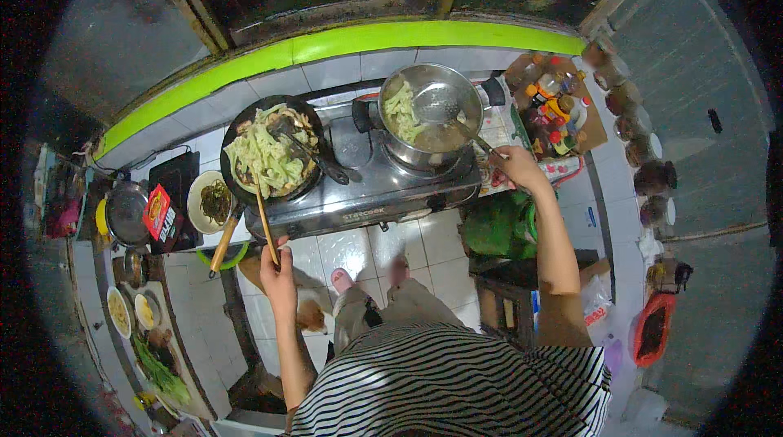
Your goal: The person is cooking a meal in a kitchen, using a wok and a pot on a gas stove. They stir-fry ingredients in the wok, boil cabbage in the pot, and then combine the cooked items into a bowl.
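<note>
My left hand grips slim wooden chopsticks, whose far ends reach into the cauliflower in a black wok. Browned pieces lie under and beside the florets. A black spatula leans in the wok, its handle over the right rim. The wok's wooden handle points towards me, left of that hand. My right hand holds the handle of a slotted metal ladle. The ladle's bowl is inside a steel pot, right of more cauliflower florets.
Both vessels stand on a two-burner gas stove. Bottles crowd a cardboard box at the right. To the left are a bowl of dark strips, a red packet and a dark pan. A brown-and-white animal is near my feet.
</note>
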